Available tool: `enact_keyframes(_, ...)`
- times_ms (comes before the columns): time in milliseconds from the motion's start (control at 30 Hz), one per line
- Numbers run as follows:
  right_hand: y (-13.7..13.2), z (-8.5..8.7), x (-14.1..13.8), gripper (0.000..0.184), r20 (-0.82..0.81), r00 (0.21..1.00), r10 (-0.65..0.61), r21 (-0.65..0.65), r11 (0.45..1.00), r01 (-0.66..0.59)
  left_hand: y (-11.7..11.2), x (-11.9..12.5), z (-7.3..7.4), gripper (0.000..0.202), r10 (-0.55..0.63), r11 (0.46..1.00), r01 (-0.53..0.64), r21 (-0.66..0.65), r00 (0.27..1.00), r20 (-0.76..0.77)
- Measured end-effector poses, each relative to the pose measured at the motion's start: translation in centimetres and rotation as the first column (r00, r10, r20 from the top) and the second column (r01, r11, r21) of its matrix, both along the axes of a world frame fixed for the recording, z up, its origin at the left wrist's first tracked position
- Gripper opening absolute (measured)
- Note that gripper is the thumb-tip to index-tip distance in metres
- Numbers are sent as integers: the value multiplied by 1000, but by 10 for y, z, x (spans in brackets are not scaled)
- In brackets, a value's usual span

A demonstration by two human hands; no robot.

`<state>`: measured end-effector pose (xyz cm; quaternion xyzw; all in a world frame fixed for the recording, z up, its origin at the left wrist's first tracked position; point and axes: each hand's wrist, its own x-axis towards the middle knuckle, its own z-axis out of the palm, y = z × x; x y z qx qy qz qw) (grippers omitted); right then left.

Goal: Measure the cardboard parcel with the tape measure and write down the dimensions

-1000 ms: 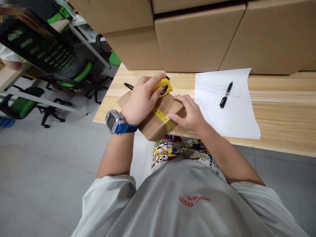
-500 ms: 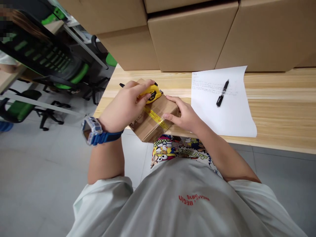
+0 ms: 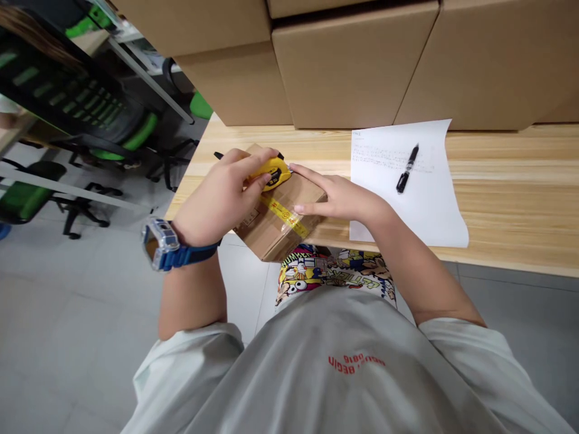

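The small brown cardboard carton (image 3: pixel 301 202) lay at the 6 o'clock edge of the pale wooden worktop (image 3: pixel 511 205). The left hand (image 3: pixel 221 199) was clamped on a yellow tape measure (image 3: pixel 271 173); the right hand (image 3: pixel 337 202) lay spread on the carton. It looked light and stiff, best held by its edges.

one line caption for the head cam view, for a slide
Left hand holds a yellow tape measure, blade drawn across a cardboard box under the right hand

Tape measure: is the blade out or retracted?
Out: the yellow blade extends from the tape measure in the left hand across the top of the cardboard box.
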<state>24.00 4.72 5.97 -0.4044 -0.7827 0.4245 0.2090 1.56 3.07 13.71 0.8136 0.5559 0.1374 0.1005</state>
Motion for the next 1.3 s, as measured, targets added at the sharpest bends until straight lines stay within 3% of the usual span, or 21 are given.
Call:
enact_keyframes(267,-3,-7,-6,92,-14,1000,-6,-5,1000,6,-19,-23,2,46,21,1000,-21,13,999,-41)
enact_keyframes(633,-3,-10,-6,91,-23,999,-25,-10,1000,25,-69,-65,-2,48,135,988,-133,76,991,-22)
enact_keyframes(1000,-2,-11,-3,91,-54,998,-10,1,1000,11,-118,-101,-5,38,174,968,-155,200,981,-83)
enact_keyframes(1300,-1,-14,-3,98,-103,995,-11,-39,999,7,-124,-105,-13,37,195,962,-177,208,978,-68)
